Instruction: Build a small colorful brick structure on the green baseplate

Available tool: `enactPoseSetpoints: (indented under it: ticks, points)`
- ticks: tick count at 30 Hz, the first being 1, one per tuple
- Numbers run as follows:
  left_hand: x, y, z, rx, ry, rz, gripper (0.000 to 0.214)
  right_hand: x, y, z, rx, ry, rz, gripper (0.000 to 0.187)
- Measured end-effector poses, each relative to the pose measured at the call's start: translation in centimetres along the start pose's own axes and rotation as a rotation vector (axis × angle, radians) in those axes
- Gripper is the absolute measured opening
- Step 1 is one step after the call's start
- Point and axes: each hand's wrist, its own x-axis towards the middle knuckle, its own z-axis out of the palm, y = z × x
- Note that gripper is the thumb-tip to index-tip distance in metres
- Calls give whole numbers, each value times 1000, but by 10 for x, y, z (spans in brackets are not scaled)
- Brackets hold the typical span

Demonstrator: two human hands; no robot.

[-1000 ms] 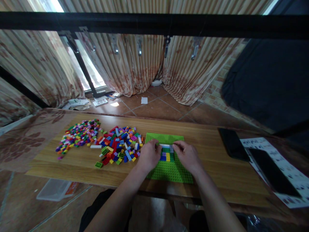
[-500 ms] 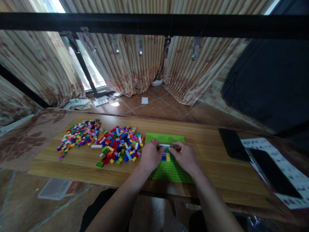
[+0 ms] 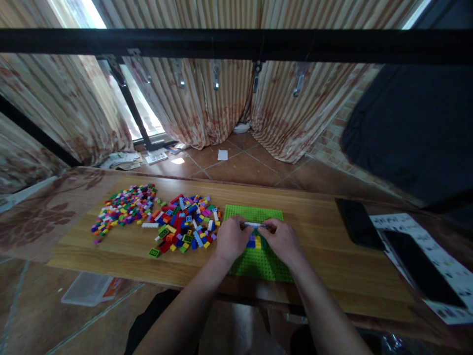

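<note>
A long white toy brick (image 3: pixel 253 225) spans the gap between my two hands above the green baseplate (image 3: pixel 258 266). My left hand (image 3: pixel 233 237) is closed on its left end, fingers curled. At the other end, my right hand (image 3: pixel 283 238) pinches the same brick. Just below it, blue and yellow bricks (image 3: pixel 254 242) sit on the baseplate, partly covered by my fingers. Whether the white brick touches the bricks beneath, I cannot tell.
Left of the baseplate lies a loose pile of mixed bricks (image 3: pixel 185 222), with a pile of smaller pieces (image 3: pixel 127 207) farther left. Two dark phone-like devices (image 3: pixel 358 224) and a printed sheet (image 3: pixel 439 266) lie at the right. A clear plastic box (image 3: pixel 84 288) rests on the floor.
The camera view has shifted slightly. Both hands stay on the white brick in nearly the same place over the baseplate.
</note>
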Motion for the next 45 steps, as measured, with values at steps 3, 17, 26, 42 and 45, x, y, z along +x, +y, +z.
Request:
enactPoseSetpoints:
  ticks: [3, 17, 26, 42, 45]
  points:
    - [0, -1, 0, -18, -3, -6, 15, 0, 0, 0, -7, -1, -6, 18]
    - [8, -19, -31, -207, 8, 132, 25, 0, 11, -13, 200, 61, -211, 40]
    - [18, -55, -87, -221, 203, 24, 26, -5, 2, 6, 65, -124, -403, 28]
    - [14, -85, -113, 233, 278, -188, 28, 0, 12, 12, 54, -124, -477, 32]
    - [17, -84, -103, 361, 285, -184, 26, 0, 12, 12, 49, -121, -481, 33]
